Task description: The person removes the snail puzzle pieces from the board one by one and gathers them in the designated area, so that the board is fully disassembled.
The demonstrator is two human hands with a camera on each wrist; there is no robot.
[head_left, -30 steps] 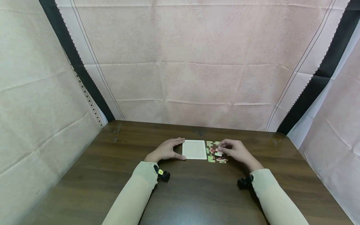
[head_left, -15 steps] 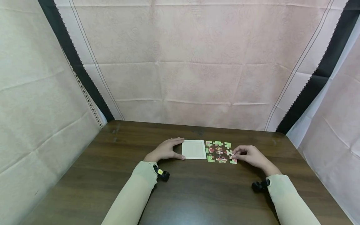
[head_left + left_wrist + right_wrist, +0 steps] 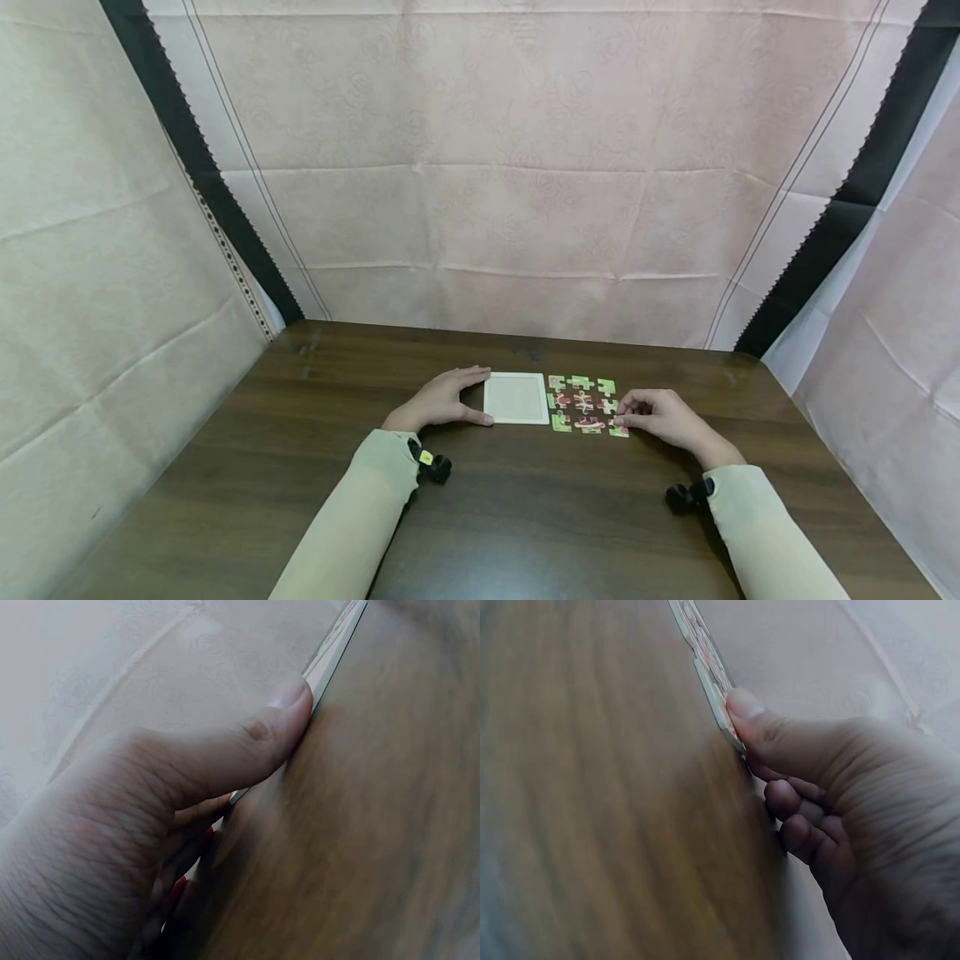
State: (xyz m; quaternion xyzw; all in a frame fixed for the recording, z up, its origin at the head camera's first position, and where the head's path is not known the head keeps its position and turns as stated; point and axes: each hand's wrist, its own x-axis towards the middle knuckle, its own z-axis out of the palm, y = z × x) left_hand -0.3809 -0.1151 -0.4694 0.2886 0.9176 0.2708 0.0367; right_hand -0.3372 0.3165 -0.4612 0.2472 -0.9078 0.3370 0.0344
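A white puzzle tray (image 3: 516,398) with a raised border lies flat on the table. My left hand (image 3: 441,400) spans its left side, fingertips at the far corner and thumb at the near corner. In the left wrist view the thumb (image 3: 259,746) presses against the tray's edge. Right of the tray, several green-and-red jigsaw pieces (image 3: 582,402) lie in loose rows with small gaps. My right hand (image 3: 663,417) pinches the near right corner jigsaw piece (image 3: 618,432), its other fingers curled. In the right wrist view the thumb (image 3: 761,727) lies on that piece, low on the table.
The brown wooden table (image 3: 480,517) runs back to a pale patterned cloth (image 3: 487,167). Cloth also hangs at both sides, with dark bands at the back corners. A small black wrist device (image 3: 433,467) sits on the left wrist, another (image 3: 688,497) on the right.
My right hand has moved from over the middle pieces rightward to the near right corner with a piece, then slightly left, bringing it closer to the row. The left hand stays put.
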